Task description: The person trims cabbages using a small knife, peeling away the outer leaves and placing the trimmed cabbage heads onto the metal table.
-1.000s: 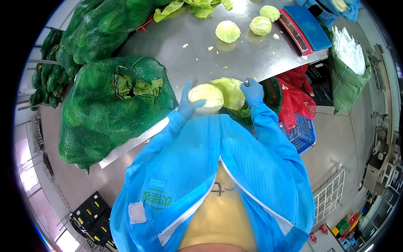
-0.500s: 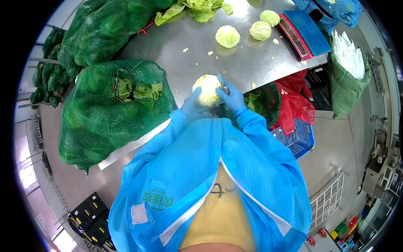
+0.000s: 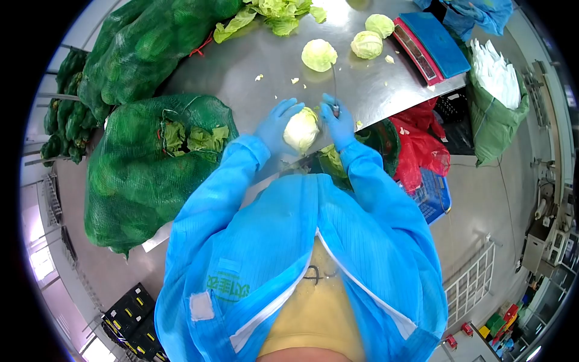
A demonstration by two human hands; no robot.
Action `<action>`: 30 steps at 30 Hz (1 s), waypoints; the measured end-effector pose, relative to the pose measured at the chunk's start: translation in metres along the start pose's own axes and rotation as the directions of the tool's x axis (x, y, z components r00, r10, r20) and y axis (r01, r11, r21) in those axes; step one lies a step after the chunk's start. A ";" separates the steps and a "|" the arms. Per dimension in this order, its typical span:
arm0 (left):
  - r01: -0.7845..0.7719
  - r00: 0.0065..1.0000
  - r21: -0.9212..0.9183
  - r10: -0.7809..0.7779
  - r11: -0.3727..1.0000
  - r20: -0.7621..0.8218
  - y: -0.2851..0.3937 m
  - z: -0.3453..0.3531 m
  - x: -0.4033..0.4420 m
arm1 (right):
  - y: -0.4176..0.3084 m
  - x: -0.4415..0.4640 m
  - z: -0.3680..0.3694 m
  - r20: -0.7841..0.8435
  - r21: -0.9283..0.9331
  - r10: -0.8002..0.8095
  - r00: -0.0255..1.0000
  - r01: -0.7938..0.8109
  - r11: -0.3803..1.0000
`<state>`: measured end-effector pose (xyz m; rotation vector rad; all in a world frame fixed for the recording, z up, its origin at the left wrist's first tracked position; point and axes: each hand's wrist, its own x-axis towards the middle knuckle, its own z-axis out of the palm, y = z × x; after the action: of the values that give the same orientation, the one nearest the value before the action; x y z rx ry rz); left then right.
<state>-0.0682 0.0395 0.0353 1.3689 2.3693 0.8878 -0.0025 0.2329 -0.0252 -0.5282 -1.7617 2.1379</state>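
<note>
A trimmed pale cabbage [image 3: 300, 131] sits at the near edge of the steel table, between my two gloved hands. My left hand [image 3: 279, 125] lies along its left side, fingers stretched out rather than wrapped round it; whether they touch it is hard to tell. On the other side, my right hand [image 3: 339, 123] is closed round the handle of a knife [image 3: 335, 84], whose thin blade points away from me, clear of the cabbage. Beyond the blade rests another cabbage [image 3: 318, 55].
Two more cabbages, including one [image 3: 367, 45], lie near a red-and-blue scale [image 3: 431, 48]. Loose leaves [image 3: 280, 15] are at the back. A green mesh sack [image 3: 151, 187] of cabbages stands left. Right of me are a red mesh bag [image 3: 416, 145] and a blue crate [image 3: 433, 196].
My left hand has loosened from the cabbage and shifted left and up. The cabbage has come down slightly. My right hand has moved right, and the knife blade now points away from me.
</note>
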 end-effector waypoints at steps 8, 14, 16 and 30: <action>0.122 0.855 -0.715 -0.438 0.689 -0.276 0.034 0.018 -0.008 | -0.042 -0.070 0.006 0.201 -0.752 0.091 0.975 0.094 0.653; 0.298 0.831 -0.357 -0.425 0.885 -0.359 0.008 0.033 -0.008 | -0.054 -0.062 0.017 0.311 -0.822 0.054 0.949 0.240 0.517; 0.333 0.823 -0.311 -0.436 0.890 -0.365 0.007 0.034 -0.005 | -0.056 -0.057 0.014 0.342 -0.856 0.068 0.937 0.281 0.434; 0.433 0.862 -0.057 -0.432 0.899 -0.266 0.028 0.020 0.009 | -0.066 -0.044 0.009 0.266 -0.932 0.160 0.950 0.211 0.294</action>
<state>-0.0434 0.0656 0.0378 0.6876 2.7243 0.9815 0.0325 0.2167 0.0451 -0.3737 -3.1505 0.8232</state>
